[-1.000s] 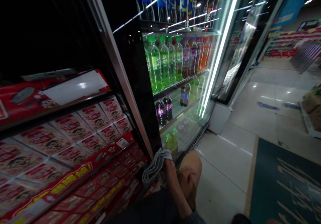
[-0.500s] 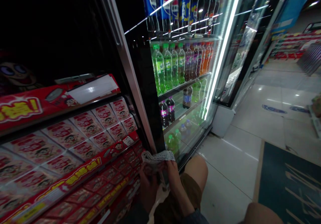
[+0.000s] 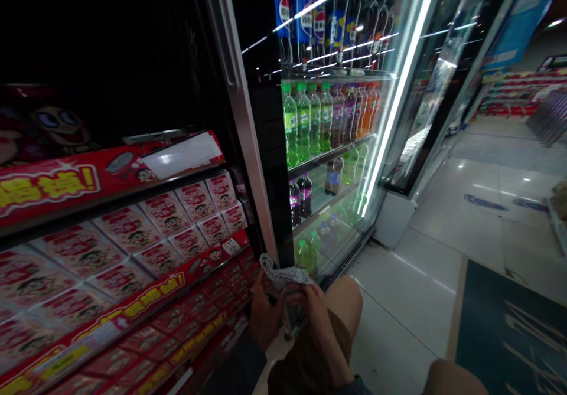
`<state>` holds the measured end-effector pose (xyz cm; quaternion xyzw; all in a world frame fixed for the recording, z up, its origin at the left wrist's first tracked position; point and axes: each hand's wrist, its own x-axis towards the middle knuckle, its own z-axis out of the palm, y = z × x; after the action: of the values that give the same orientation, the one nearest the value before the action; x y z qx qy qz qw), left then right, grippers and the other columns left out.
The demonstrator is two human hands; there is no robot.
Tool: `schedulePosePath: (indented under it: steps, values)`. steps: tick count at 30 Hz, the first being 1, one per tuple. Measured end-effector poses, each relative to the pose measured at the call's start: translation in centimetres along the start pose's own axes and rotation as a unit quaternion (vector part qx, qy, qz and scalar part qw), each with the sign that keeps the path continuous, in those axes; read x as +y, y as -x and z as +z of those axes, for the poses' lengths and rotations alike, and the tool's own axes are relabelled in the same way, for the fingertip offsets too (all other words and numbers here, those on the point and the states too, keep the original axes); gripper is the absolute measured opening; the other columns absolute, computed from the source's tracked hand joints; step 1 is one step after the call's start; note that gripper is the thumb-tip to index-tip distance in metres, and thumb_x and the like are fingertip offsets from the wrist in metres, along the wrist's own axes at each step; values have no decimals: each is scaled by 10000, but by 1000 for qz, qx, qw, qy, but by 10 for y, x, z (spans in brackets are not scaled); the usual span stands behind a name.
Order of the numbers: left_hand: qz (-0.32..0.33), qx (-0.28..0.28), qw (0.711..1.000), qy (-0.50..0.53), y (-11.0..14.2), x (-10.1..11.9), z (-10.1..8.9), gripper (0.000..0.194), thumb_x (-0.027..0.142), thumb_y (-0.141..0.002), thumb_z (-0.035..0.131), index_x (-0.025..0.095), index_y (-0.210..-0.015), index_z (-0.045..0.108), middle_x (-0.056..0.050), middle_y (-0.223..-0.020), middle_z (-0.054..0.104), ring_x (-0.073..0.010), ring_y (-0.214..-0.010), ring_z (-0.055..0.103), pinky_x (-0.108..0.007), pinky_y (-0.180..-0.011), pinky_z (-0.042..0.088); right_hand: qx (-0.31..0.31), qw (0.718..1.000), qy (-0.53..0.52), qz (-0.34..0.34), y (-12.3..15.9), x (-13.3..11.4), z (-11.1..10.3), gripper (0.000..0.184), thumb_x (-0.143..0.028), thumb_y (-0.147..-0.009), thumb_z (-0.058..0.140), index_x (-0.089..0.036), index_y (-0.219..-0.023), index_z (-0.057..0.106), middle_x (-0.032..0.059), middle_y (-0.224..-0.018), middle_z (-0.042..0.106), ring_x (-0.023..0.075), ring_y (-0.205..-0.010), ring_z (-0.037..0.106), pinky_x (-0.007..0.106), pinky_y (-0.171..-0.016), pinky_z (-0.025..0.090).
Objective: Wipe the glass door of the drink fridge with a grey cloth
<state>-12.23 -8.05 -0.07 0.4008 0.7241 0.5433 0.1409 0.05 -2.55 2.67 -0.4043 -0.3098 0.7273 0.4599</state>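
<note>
Low in the middle, both of my hands hold a grey-white cloth (image 3: pixel 283 274) just in front of the black side panel of a drinks cooler (image 3: pixel 270 147). My left hand (image 3: pixel 264 312) grips the cloth's left part from below, fingers curled. My right hand (image 3: pixel 315 300) pinches its right end. My bent knee (image 3: pixel 345 300) in brown shorts lies right behind the hands.
On the left stand red shelves (image 3: pixel 110 253) packed with red-and-white snack boxes. The lit cooler holds green, purple and orange bottles (image 3: pixel 310 117) behind a glass door (image 3: pixel 398 88). White floor tiles (image 3: pixel 420 300) and a dark mat (image 3: pixel 509 336) lie to the right.
A second ago only my right hand held the cloth against the cooler's side. My left hand has come up and taken the cloth too, and the view has shifted left.
</note>
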Motion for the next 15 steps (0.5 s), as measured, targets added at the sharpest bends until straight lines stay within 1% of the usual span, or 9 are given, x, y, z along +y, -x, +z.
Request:
schedulePosePath:
  steps: [3, 6, 8, 11, 13, 15]
  values:
    - [0, 32, 999, -18, -2, 3, 7, 712, 511, -810, 662, 160, -1401, 472, -187, -1375, 600, -333, -1296, 594, -513, -1116, 479, 15, 1000, 6, 0, -1, -3, -15, 563, -653, -510, 856, -188, -807, 742, 73, -760, 801, 206, -484, 659, 325, -513, 513]
    - [39, 78, 995, -47, -5, 7, 17, 642, 473, -822, 624, 171, -1377, 507, -178, -1327, 601, -341, -1261, 599, -528, -1086, 492, 60, 998, 12, -4, -7, -10, -46, 574, -643, -535, 833, -190, -878, 753, 86, -877, 829, 224, -574, 719, 327, -555, 551]
    - [77, 108, 989, -62, -8, 11, 22, 587, 458, -848, 595, 163, -1352, 541, -181, -1268, 595, -351, -1220, 605, -539, -1055, 502, 111, 994, 16, -8, -11, -14, -75, 561, -627, -532, 816, -194, -880, 739, 94, -935, 835, 236, -631, 745, 326, -571, 564]
    - [108, 141, 982, -67, -16, 22, 25, 525, 402, -845, 581, 142, -1301, 577, -178, -1172, 568, -356, -1147, 604, -533, -1019, 507, 205, 978, 26, -11, -12, -16, -127, 530, -601, -493, 790, -206, -835, 696, 93, -910, 834, 247, -654, 750, 331, -572, 566]
    - [114, 150, 980, -63, -23, 32, 25, 511, 365, -836, 580, 119, -1285, 574, -178, -1142, 545, -354, -1125, 594, -518, -1018, 499, 257, 966, 37, -6, -4, -9, -163, 529, -594, -479, 759, -210, -834, 682, 103, -865, 825, 266, -679, 757, 353, -602, 577]
    - [122, 156, 979, -58, -30, 46, 23, 511, 339, -831, 571, 102, -1283, 561, -183, -1135, 523, -356, -1117, 578, -510, -1018, 489, 300, 953, 51, 9, 9, 3, -198, 524, -591, -453, 733, -218, -817, 675, 125, -797, 804, 307, -708, 766, 396, -638, 592]
